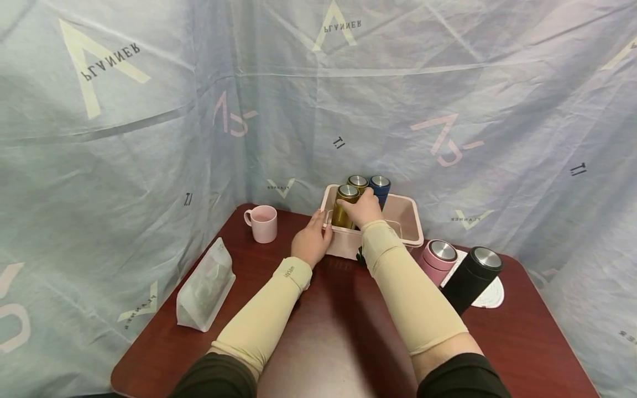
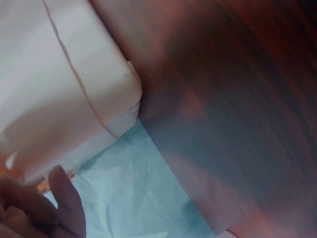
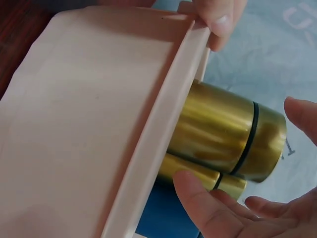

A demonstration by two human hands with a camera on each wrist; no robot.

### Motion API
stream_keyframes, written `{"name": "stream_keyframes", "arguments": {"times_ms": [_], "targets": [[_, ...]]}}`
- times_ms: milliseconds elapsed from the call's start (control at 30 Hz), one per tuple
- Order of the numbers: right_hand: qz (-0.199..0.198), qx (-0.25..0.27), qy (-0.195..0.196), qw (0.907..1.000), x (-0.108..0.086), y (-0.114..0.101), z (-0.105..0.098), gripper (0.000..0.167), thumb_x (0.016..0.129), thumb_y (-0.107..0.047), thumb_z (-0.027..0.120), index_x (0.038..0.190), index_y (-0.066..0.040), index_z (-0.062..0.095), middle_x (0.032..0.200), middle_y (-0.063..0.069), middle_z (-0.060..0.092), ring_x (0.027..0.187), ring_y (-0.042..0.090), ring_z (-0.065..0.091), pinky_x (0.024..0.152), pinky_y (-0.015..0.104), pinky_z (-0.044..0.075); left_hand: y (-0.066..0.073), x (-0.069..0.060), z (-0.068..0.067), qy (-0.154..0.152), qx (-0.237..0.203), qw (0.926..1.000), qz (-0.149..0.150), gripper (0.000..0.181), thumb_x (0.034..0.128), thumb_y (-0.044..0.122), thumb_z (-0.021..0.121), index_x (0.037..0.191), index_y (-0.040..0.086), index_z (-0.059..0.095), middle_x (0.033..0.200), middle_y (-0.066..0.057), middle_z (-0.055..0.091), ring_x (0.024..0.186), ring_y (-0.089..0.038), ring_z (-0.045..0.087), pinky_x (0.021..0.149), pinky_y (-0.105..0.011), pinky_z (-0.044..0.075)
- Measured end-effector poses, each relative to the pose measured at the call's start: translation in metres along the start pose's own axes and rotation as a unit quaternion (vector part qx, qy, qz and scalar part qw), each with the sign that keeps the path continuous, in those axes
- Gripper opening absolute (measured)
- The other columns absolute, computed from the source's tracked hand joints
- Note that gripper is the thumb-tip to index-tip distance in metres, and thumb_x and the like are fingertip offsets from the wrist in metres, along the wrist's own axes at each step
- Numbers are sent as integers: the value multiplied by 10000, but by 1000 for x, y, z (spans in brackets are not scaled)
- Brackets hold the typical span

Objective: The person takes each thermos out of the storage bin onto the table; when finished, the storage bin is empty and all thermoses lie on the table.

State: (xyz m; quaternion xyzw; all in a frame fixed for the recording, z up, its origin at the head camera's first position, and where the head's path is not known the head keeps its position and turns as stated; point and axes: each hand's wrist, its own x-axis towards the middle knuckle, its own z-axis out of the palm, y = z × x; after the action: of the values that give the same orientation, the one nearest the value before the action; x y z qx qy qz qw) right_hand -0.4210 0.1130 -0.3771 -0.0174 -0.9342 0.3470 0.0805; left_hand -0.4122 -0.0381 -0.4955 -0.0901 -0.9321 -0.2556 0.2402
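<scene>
A pale pink plastic bin (image 1: 343,246) stands toward the back of the table. Inside it two gold thermos bottles (image 3: 223,130) and a blue thermos bottle (image 1: 382,193) stand upright, lids above the rim. My left hand (image 1: 309,243) holds the bin's left front corner, thumb at the front and fingers along the side. Reaching over the front rim, my right hand (image 1: 363,209) is at the nearer gold bottle. In the right wrist view its thumb and fingers are spread around that bottle, with a gap visible at the thumb.
A pink mug (image 1: 264,225) is at the back left, with a frosted pouch (image 1: 206,287) nearer on the left. To the right stand a pink thermos (image 1: 439,257) and a black thermos (image 1: 470,279), beside a white round mat (image 1: 490,294). Fabric curtains (image 1: 318,110) surround the table.
</scene>
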Motion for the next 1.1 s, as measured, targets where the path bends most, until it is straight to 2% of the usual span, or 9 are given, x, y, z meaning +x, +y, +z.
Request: {"name": "stream_keyframes", "arguments": {"times_ms": [333,467,767,967,1100], "targets": [[149,-226,-181,9995,7,-1,14,953,909,-548,645,1490,80,225,1379,329,436,1227,432,512,983,525,448,-1,1,4,105,-59,9999,-7,508,1031,396,485,1482,163,501,1519,14,455,576,-239,635,596,-424,531],[92,-303,-78,9995,10,0,17,908,922,-509,652,1478,96,265,1353,332,464,1204,431,531,967,524,461,-1,2,5,118,-29,9999,-37,507,1030,397,489,1483,170,501,1516,21,459,589,-244,640,608,-430,534],[42,20,93,9999,7,5,23,852,928,-452,667,1481,71,284,1300,302,532,1166,418,566,949,525,472,0,-3,4,94,-59,9999,-5,501,1028,389,503,1474,161,512,1512,13,465,628,-260,660,630,-438,542],[-194,138,343,9991,4,8,25,796,917,-431,688,1442,64,353,1263,281,565,1127,403,594,932,521,485,-1,0,4,159,-28,9999,54,509,1014,398,520,1457,147,534,1490,-3,492,742,-286,698,675,-445,551],[-419,133,540,9976,-2,4,18,757,921,-422,687,1407,73,382,1233,280,578,1101,405,606,916,515,493,-3,3,4,201,1,9998,61,517,1017,421,485,1452,146,539,1490,-4,492,760,-285,703,688,-438,553]]}}
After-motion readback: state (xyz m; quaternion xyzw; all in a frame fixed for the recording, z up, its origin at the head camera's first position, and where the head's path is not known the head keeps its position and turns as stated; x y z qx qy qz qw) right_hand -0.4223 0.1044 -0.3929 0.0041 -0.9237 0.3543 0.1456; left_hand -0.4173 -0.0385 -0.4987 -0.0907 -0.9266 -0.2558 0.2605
